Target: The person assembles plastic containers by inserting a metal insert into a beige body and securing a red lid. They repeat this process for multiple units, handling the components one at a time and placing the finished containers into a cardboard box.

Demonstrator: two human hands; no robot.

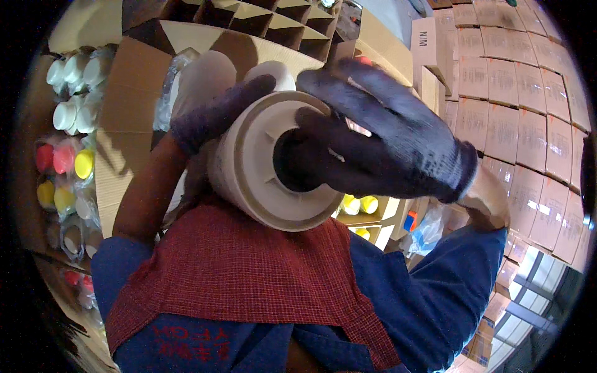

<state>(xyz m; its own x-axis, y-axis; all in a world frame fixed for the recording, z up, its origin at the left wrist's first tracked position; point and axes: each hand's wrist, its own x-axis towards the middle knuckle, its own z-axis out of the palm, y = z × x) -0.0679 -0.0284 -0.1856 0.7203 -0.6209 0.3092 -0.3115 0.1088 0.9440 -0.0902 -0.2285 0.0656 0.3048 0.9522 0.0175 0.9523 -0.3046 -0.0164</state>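
Observation:
A wide, round, off-white plastic piece (pixel 249 180) with a thick rim, short inner ribs and a dark central opening is held up before my chest. My left hand (pixel 217 115), in a dark glove, grips its far left side; part of that hand is hidden behind the piece. Over the opening lies my right hand (pixel 385 133), also gloved, its fingers stretched and spread, slightly blurred. Some fingertips overlap the opening; whether they reach inside I cannot tell. Pale rounded objects (pixel 208 78) stand just beyond my left hand.
Beyond my hands stands a carton with cardboard dividers (pixel 273 28). At the left are white-capped bottles (pixel 65 115) and others with red and yellow caps (pixel 84 163). Yellow caps (pixel 368 204) show below my right hand. Stacked brown cartons (pixel 516 124) line the right.

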